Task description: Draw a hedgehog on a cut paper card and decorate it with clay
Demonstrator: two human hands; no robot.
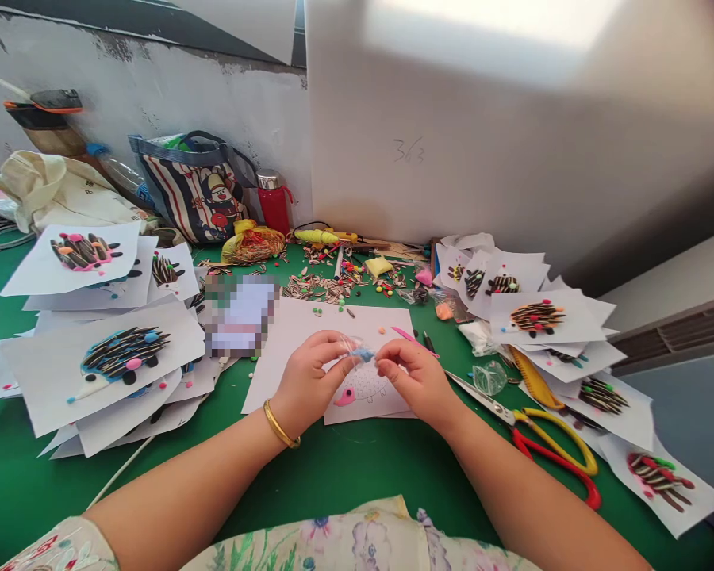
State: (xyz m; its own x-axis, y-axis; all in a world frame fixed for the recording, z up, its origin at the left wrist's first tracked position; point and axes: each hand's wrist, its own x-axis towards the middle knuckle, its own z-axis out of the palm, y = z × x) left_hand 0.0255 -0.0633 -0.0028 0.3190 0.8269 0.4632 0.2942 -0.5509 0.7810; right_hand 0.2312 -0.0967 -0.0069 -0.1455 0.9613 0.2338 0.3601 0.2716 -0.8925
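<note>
My left hand, with a gold bangle at the wrist, pinches a small lump of blue modelling clay in clear plastic wrap. Facing it, my right hand has its fingertips closed at the other end of the wrap. Both hands are just above a white sheet with a printed hedgehog outline. Pink clay and a dark dot cover the hedgehog's face. Beside my right hand lie a pink clay tool and a black pen.
Large scissors with red and yellow handles lie right. Finished hedgehog pictures pile up at left and right. A phone stands behind my left hand. Sunflower seeds, a striped bag and a red bottle are farther back.
</note>
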